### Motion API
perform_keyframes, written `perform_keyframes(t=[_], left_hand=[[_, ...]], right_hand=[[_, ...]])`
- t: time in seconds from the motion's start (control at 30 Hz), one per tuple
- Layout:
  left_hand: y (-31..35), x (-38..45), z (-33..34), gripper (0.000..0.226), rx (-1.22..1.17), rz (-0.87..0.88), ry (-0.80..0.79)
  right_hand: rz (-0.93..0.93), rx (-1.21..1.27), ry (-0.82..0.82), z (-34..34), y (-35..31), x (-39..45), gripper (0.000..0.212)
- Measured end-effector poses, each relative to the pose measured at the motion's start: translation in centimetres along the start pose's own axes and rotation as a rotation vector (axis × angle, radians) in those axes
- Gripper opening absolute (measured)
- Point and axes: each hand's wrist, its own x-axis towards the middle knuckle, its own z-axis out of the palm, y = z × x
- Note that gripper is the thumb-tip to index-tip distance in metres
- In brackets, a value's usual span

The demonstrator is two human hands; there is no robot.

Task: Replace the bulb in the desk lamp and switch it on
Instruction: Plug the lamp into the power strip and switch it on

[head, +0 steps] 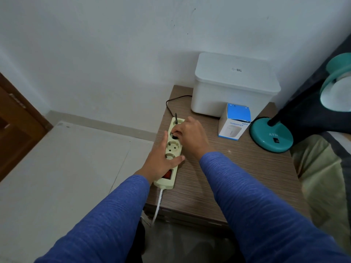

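A cream power strip [173,147] with a red rocker switch [168,174] lies along the left edge of the wooden bedside table [247,168]. My left hand [161,160] presses down on the strip, thumb across its front side. My right hand [190,137] pinches a black plug [174,134] at one of the strip's far sockets; its black cord [171,102] runs back behind the white box. The teal desk lamp has its round base [270,134] on the table's right side and its shade [336,88] at the right edge of view, a white bulb showing inside.
A white lidded box [233,86] stands at the back of the table, a small blue-and-white humidifier carton [234,122] in front of it. The strip's white cable [158,205] hangs off the table's front. A bed with a green cover [322,177] lies right; a brown door [17,126] left.
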Motion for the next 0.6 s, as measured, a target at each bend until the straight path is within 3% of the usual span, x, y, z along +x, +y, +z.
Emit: perform_keyframes(t=[0.13, 0.33, 0.43, 0.5, 0.6], left_hand=[[0.0, 0.0, 0.0, 0.103, 0.003, -0.004, -0.008], [0.1, 0.1, 0.1, 0.103, 0.021, -0.002, -0.023], [0.2, 0.3, -0.1, 0.104, 0.086, -0.015, -0.049], [0.7, 0.3, -0.2, 0.101, 0.177, 0.014, -0.001], [2.5, 0.0, 0.1, 0.079, 0.315, 0.153, 0.225]], right_hand=[[0.038, -0.014, -0.059, -0.7, -0.3, 0.0, 0.023], [0.069, 0.104, -0.398, -3.8, 0.5, -1.0, 0.046], [0.079, 0.092, -0.366, -4.3, 1.6, -3.2, 0.061], [0.155, 0.057, -0.362, -4.2, 2.9, -4.8, 0.055], [0.286, -0.033, -0.423, -4.6, 5.2, -6.6, 0.036]])
